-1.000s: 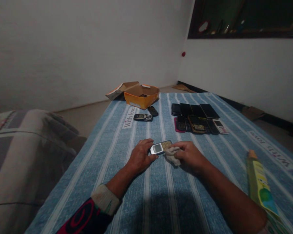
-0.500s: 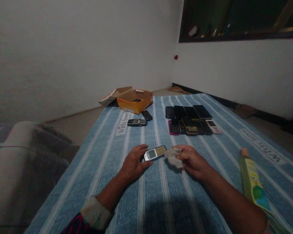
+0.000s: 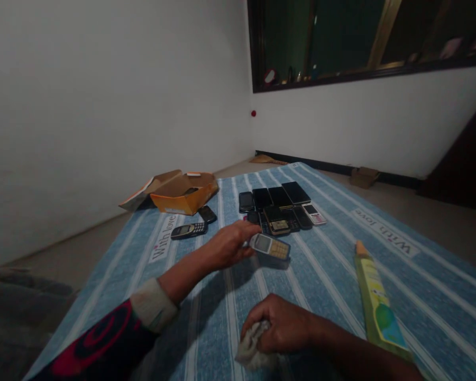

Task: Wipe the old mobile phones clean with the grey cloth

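Between the fingers of my left hand [image 3: 232, 244] is a small keypad phone [image 3: 269, 246], gripped by its top end. Its grey screen and yellowish keys face up, and it hangs just above the striped cloth. Close behind it lie two rows of phones: dark touchscreen phones [image 3: 280, 197] at the back, keypad phones [image 3: 277, 221] in front, and a white-and-pink phone [image 3: 314, 214] at the right end. Nearer to me, my right hand [image 3: 280, 325] is closed on a crumpled pale cloth [image 3: 256, 346] low over the table.
An open orange cardboard box [image 3: 184, 202] with a dark item inside stands at the back left. Two more phones, one a dark keypad phone [image 3: 188, 230], lie before it. On the right lies a bottle of yellow-green liquid [image 3: 375, 296]. Striped blue fabric [image 3: 206, 317] covers the table.
My left hand has lifted the phone and carried it forward and right, towards the rows. My right hand has drawn back towards me with the cloth. The view has turned right.
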The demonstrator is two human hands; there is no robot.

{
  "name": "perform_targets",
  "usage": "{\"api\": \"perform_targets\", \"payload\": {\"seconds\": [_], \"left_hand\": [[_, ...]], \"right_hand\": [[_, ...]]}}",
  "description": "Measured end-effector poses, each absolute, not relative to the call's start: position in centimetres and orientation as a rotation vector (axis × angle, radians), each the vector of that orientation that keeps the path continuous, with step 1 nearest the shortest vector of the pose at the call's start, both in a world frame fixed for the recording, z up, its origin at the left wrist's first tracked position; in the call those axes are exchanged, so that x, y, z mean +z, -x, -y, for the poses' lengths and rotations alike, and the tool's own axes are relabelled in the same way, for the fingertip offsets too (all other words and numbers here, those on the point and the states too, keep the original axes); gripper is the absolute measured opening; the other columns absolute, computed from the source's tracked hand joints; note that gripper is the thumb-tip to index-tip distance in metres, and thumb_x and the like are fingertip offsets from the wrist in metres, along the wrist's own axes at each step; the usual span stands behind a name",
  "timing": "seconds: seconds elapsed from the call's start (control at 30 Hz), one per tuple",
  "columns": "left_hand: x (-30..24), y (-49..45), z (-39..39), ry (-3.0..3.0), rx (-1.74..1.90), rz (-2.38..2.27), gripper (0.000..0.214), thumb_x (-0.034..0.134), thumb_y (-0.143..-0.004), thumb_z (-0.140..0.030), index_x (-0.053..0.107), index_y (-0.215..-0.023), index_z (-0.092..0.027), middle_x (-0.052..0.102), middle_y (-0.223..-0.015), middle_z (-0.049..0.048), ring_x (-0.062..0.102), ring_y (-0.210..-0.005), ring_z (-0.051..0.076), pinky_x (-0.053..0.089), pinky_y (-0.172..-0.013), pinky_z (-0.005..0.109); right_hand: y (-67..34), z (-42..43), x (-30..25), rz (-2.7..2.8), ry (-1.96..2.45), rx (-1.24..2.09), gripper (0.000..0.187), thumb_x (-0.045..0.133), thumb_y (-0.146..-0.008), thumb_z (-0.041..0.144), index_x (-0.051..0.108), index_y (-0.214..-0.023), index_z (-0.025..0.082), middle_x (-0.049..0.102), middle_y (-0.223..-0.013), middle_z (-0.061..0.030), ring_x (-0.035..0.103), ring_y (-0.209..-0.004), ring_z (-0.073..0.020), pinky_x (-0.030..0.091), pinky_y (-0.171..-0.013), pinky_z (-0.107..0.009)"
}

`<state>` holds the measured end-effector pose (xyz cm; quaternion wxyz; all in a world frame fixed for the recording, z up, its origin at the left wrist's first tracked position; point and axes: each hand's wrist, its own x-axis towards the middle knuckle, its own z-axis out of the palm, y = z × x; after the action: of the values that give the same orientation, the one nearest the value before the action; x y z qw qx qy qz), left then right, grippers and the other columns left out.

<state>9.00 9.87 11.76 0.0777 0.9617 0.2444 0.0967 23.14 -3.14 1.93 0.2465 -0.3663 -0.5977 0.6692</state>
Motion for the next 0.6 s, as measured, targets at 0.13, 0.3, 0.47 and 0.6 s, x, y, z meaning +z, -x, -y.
{"api": "perform_targets", "payload": {"seconds": [0.13,0.3,0.47,0.6], "left_hand": [[14.4,-16.1,-12.7,-3.034,0.075,-0.677,0.021,0.064,-0.079,-0.018,0.064,-0.100,-0.022,0.067,-0.093,0.0045,0.065,-0.088,0.022,0.048,-0.075,0.029],[15.4,-22.3,-15.8,-3.125,-0.182,-0.561,0.027,0.058,-0.079,-0.010,0.066,-0.102,-0.020,0.070,-0.097,0.0067,0.065,-0.088,0.021,0.047,-0.076,0.028],[15.0,-24.9,-18.4,-3.048,-0.400,-0.544,0.038,0.060,-0.070,-0.001,0.069,-0.102,-0.020,0.073,-0.096,0.0043,0.065,-0.088,0.020,0.047,-0.081,0.029],[14.5,-25.8,-19.7,-3.025,-0.480,-0.570,0.039,0.061,-0.069,0.000,0.070,-0.101,-0.020,0.074,-0.097,0.0039,0.064,-0.086,0.019,0.046,-0.081,0.028]], "right_hand": [[-23.3,2.7,1.1,1.659,0.989,1.811,0.040,0.060,-0.057,0.008,0.078,-0.091,0.018,0.067,-0.072,0.0031,0.054,-0.057,-0.0073,0.042,-0.053,-0.014],[-23.3,2.5,1.5,1.736,0.991,1.766,0.041,0.062,-0.060,0.006,0.078,-0.096,0.017,0.070,-0.079,0.0018,0.058,-0.064,-0.0082,0.045,-0.057,-0.013],[-23.2,2.3,1.6,1.865,0.981,1.710,0.042,0.067,-0.062,0.008,0.076,-0.103,0.017,0.074,-0.089,0.0004,0.063,-0.074,-0.0101,0.045,-0.063,-0.013],[-23.5,2.5,2.8,1.895,1.014,1.724,0.045,0.068,-0.064,0.010,0.075,-0.107,0.018,0.075,-0.096,-0.0007,0.066,-0.081,-0.0117,0.044,-0.063,-0.011]]}}
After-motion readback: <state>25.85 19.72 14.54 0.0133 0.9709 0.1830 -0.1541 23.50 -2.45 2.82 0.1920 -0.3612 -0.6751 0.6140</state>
